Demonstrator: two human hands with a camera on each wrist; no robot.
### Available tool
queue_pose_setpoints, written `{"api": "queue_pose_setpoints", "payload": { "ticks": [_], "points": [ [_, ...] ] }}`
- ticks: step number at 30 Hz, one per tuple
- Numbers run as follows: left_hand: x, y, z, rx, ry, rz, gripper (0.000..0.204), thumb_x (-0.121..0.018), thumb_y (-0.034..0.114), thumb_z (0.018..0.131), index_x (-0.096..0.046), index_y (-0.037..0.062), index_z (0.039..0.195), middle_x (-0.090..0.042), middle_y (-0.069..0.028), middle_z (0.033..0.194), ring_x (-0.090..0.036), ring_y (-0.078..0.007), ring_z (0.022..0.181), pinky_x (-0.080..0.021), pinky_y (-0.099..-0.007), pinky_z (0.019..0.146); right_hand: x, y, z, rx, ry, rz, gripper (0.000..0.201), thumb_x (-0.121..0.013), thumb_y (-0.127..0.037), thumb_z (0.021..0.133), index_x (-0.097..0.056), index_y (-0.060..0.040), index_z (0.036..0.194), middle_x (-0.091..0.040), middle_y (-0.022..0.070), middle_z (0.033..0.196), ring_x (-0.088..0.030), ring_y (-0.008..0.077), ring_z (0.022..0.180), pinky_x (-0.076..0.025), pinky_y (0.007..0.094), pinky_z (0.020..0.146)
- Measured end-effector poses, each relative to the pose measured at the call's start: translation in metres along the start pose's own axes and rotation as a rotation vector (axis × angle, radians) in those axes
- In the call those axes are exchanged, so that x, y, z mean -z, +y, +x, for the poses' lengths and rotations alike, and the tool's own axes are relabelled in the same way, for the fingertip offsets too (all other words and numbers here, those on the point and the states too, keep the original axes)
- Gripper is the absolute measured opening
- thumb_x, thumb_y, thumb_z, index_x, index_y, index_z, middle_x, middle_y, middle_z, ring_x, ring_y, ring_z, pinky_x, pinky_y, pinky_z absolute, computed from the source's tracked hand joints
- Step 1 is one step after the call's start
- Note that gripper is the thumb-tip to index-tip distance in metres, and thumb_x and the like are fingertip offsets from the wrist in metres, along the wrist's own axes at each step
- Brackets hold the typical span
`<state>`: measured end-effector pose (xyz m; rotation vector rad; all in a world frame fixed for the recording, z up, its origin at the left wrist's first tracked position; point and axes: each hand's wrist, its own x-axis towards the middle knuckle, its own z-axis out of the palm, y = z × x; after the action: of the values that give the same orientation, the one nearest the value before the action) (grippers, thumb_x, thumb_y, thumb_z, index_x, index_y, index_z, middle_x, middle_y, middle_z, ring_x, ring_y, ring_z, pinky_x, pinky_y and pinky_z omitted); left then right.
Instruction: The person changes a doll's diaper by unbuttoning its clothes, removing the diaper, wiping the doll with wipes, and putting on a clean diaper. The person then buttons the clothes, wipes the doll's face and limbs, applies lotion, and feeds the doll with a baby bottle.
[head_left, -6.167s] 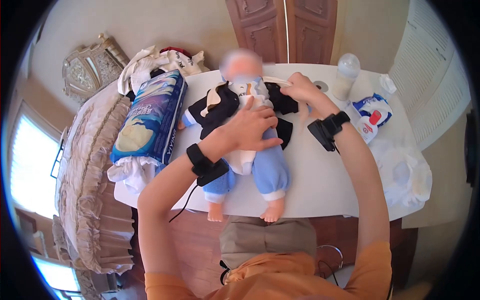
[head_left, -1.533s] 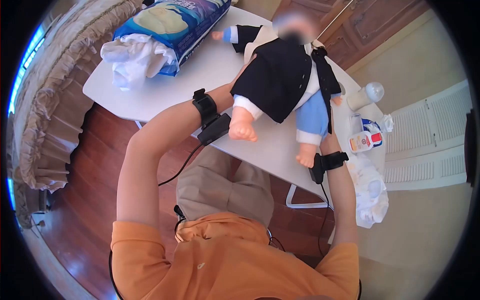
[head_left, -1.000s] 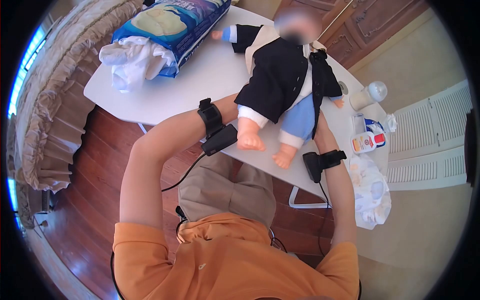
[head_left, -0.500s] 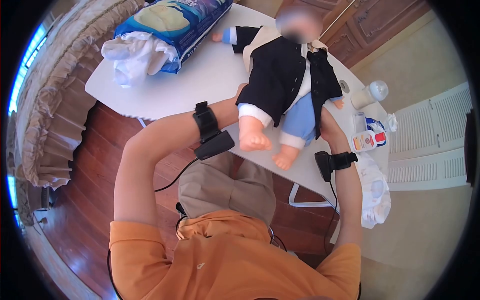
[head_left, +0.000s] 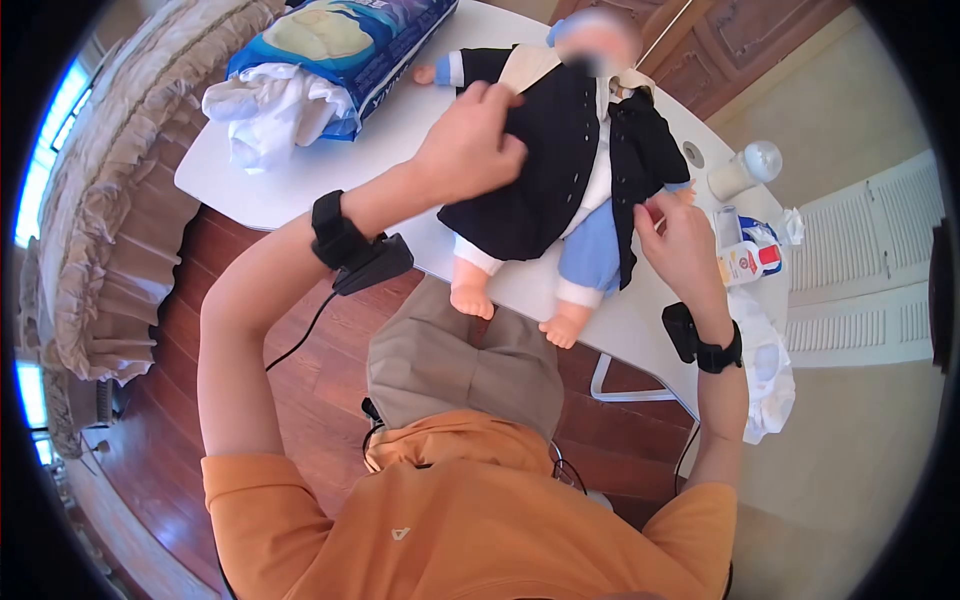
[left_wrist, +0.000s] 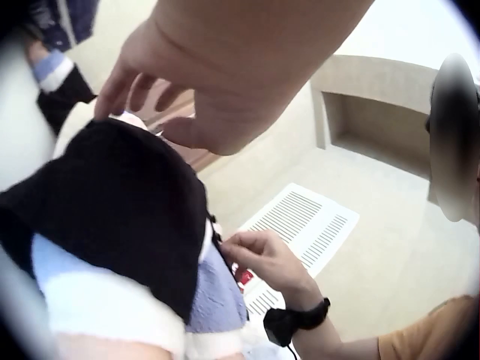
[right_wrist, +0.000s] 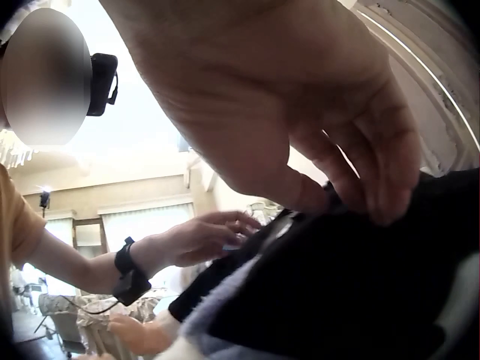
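Note:
A baby doll (head_left: 590, 245) in blue-and-white clothes lies on its back on the white table (head_left: 240, 190), feet over the near edge. It wears a black jacket (head_left: 545, 165) with a cream collar, its front hanging apart over the white and blue clothing. Over the jacket's left side is my left hand (head_left: 470, 145), its fingers loosely bent and fingertips close to the shoulder cloth. My right hand (head_left: 680, 245) pinches the jacket's right front edge between thumb and fingers. In the right wrist view, these fingers (right_wrist: 386, 191) overlap the black cloth.
An opened diaper pack (head_left: 340, 50) with white diapers (head_left: 270, 115) spilling out lies at the left. On the right stand a baby bottle (head_left: 745, 170), a white bottle with a red cap (head_left: 745, 262) and a crumpled white plastic bag (head_left: 770, 370). The table's near edge faces my lap.
Both hands have come out from under the jacket's lower part to its top side. The left moved up toward the shoulder, the right to the front edge. The doll's legs have settled lower.

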<state>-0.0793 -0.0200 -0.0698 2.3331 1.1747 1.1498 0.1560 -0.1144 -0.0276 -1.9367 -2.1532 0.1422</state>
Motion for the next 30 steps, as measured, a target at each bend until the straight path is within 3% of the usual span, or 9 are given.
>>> {"api": "queue_pose_setpoints", "payload": {
  "ticks": [2, 3, 5, 11, 13, 17, 19, 24, 30],
  "points": [
    [0.015, 0.04, -0.004, -0.338, -0.055, -0.015, 0.051, -0.065, 0.02, 0.059, -0.05, 0.0046, 0.104, -0.046, -0.0175, 0.094, -0.046, -0.0321, 0.089, -0.042, -0.0365, 0.079, -0.002, -0.019, -0.004, 0.027, 0.14, 0.105, 0.02, -0.059, -0.018, 0.072, -0.054, 0.0019, 0.073, -0.057, 0.0129, 0.07, -0.056, 0.0321, 0.064, -0.044, 0.0365, 0.058],
    [0.019, 0.049, -0.008, -0.403, -0.253, 0.081, 0.065, -0.069, 0.016, 0.058, -0.041, 0.009, 0.116, -0.038, -0.0162, 0.116, -0.038, -0.0341, 0.105, -0.04, -0.0386, 0.081, -0.005, -0.025, -0.004, 0.108, 0.214, 0.057, 0.021, -0.06, -0.018, 0.072, -0.053, 0.0018, 0.074, -0.057, 0.0136, 0.069, -0.056, 0.0318, 0.065, -0.044, 0.0369, 0.059],
    [0.006, 0.049, -0.016, -0.532, -0.342, 0.358, 0.079, -0.072, 0.016, 0.054, -0.035, 0.0116, 0.124, -0.032, -0.0179, 0.123, -0.037, -0.0365, 0.106, -0.039, -0.0395, 0.081, -0.009, -0.028, -0.002, 0.189, 0.289, 0.006, 0.022, -0.061, -0.018, 0.072, -0.052, 0.0017, 0.076, -0.056, 0.0143, 0.069, -0.056, 0.0316, 0.067, -0.044, 0.0372, 0.06],
    [-0.025, 0.025, -0.014, -0.373, -0.245, 0.238, 0.08, -0.063, 0.002, 0.056, -0.029, 0.008, 0.128, -0.024, -0.0229, 0.128, -0.031, -0.04, 0.114, -0.034, -0.0429, 0.092, -0.024, -0.012, 0.014, 0.027, 0.163, 0.18, 0.017, -0.057, -0.01, 0.072, -0.053, 0.0032, 0.082, -0.056, 0.0175, 0.07, -0.056, 0.0318, 0.067, -0.044, 0.0374, 0.061],
    [-0.033, 0.015, -0.007, -0.386, -0.212, 0.158, 0.074, -0.057, -0.003, 0.058, -0.03, 0.0059, 0.127, -0.024, -0.0227, 0.128, -0.03, -0.0413, 0.115, -0.032, -0.0428, 0.095, -0.031, -0.006, 0.022, 0.132, 0.309, 0.239, 0.015, -0.054, -0.007, 0.073, -0.054, 0.0042, 0.083, -0.056, 0.0183, 0.067, -0.057, 0.0308, 0.063, -0.044, 0.0358, 0.058],
    [-0.037, 0.0, 0.015, -0.415, -0.083, -0.025, 0.044, -0.052, 0.001, 0.07, -0.047, 0.0011, 0.114, -0.037, -0.0203, 0.123, -0.034, -0.0364, 0.115, -0.033, -0.038, 0.093, -0.032, -0.01, 0.033, 0.037, 0.321, 0.388, 0.014, -0.053, -0.006, 0.074, -0.055, 0.0043, 0.083, -0.057, 0.0176, 0.064, -0.057, 0.0288, 0.057, -0.043, 0.0338, 0.054],
    [-0.029, -0.006, 0.021, -0.078, -0.293, -0.445, 0.032, -0.053, 0.007, 0.075, -0.052, 0.0002, 0.107, -0.042, -0.0179, 0.121, -0.038, -0.0329, 0.113, -0.035, -0.0354, 0.091, -0.032, -0.016, 0.029, 0.042, 0.357, 0.454, 0.011, -0.053, -0.006, 0.075, -0.055, 0.003, 0.08, -0.054, 0.0153, 0.058, -0.054, 0.0276, 0.052, -0.042, 0.0328, 0.051],
    [-0.027, 0.018, 0.001, -0.23, -0.005, -0.085, 0.041, -0.064, 0.035, 0.066, -0.049, 0.0024, 0.086, -0.045, -0.0141, 0.088, -0.045, -0.0305, 0.087, -0.043, -0.0367, 0.07, -0.033, -0.031, 0.023, 0.07, 0.286, 0.39, 0.008, -0.054, -0.007, 0.074, -0.052, 0.0004, 0.077, -0.052, 0.0128, 0.058, -0.053, 0.0276, 0.052, -0.042, 0.0344, 0.051],
    [-0.035, 0.037, 0.005, -0.249, -0.095, 0.29, 0.038, -0.063, 0.02, 0.061, -0.044, 0.0001, 0.087, -0.044, -0.0158, 0.085, -0.047, -0.0321, 0.081, -0.042, -0.0387, 0.066, -0.045, -0.027, 0.024, 0.385, 0.172, 0.05, 0.017, -0.054, -0.005, 0.068, -0.049, -0.0024, 0.085, -0.054, 0.0122, 0.071, -0.055, 0.029, 0.066, -0.046, 0.0379, 0.058]
  ]
}}
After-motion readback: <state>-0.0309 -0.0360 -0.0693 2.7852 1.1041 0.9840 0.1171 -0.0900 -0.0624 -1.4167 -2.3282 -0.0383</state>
